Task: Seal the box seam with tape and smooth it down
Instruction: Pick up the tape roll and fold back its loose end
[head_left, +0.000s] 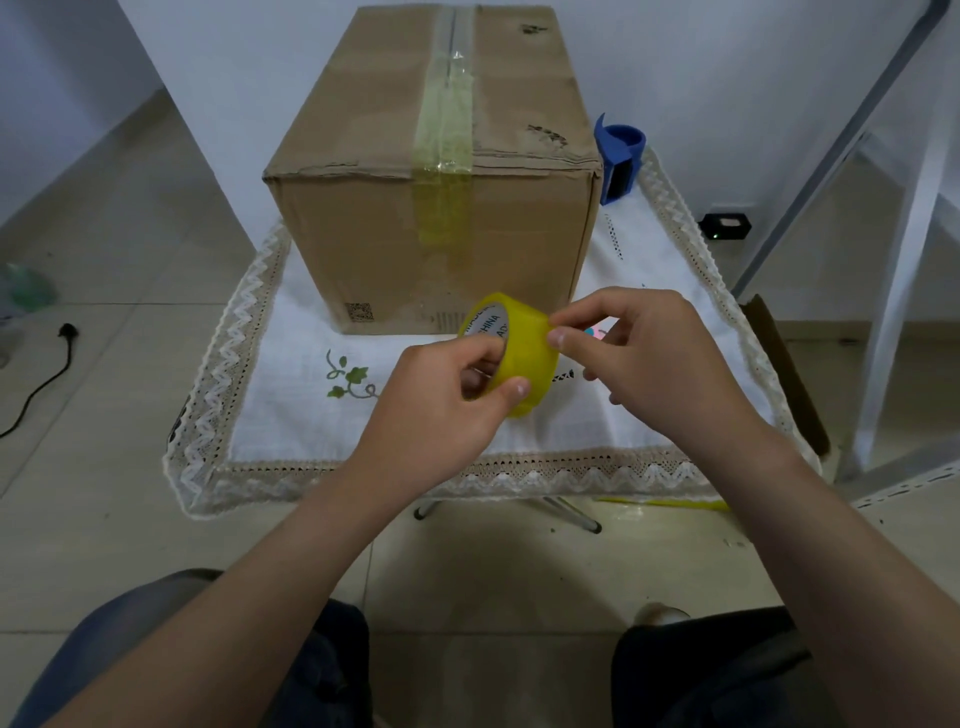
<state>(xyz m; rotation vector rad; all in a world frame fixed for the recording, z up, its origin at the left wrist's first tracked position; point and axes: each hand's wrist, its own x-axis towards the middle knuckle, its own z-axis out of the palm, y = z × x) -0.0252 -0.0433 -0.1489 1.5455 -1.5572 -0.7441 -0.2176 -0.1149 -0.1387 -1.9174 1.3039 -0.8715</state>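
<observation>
A brown cardboard box (363, 171) stands on a small table covered by a white lace-edged cloth (291, 415). A strip of yellowish tape (447, 130) runs along its top seam and down the near face. In front of the box my left hand (441, 410) holds a roll of yellow tape (524, 348), fingers through its core and thumb on the outer face. My right hand (639, 358) pinches at the roll's upper right edge with thumb and forefinger, where the tape's end lies.
A blue tape dispenser (618, 156) stands behind the box's right corner. A flat brown cardboard piece (784, 374) leans at the table's right edge. White metal frame legs (893, 260) rise on the right. A black cable and plug (52, 364) lie on the floor left.
</observation>
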